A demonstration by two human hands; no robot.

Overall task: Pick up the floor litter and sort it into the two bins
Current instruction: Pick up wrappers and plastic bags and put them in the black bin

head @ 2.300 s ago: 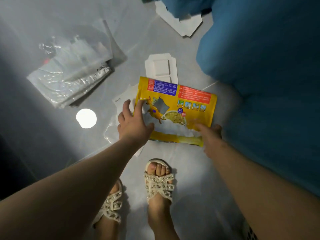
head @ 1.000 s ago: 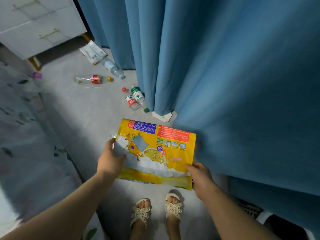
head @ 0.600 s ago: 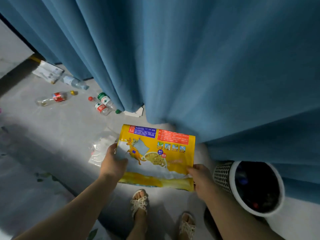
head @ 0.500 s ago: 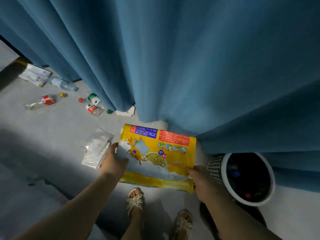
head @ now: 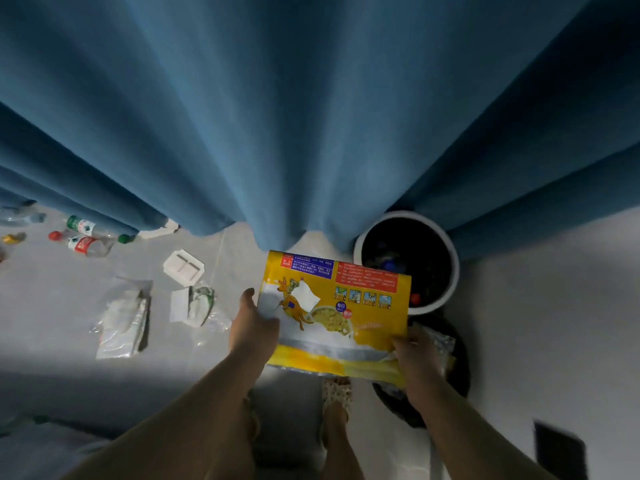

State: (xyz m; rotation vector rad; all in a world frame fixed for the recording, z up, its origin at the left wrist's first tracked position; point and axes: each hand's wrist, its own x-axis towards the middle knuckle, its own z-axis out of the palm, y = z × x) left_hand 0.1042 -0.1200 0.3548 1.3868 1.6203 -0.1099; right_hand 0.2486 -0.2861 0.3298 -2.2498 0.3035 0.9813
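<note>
Head camera: both hands are on the yellow bag [head: 337, 313] — the left hand [head: 252, 323] pinches its left edge, thumb on top, and the right hand [head: 414, 351] grips the lower right corner. The bag is held flat in the air, its far corner overlapping the white bin [head: 453, 271]. A dark bin [head: 462, 368] sits just this side of the white one, under the right hand. Looks like the carry step — next, pick the bin and release over its mouth. Bottles [head: 86, 242] and clear wrappers [head: 121, 323] lie well left of the white bin.
</note>
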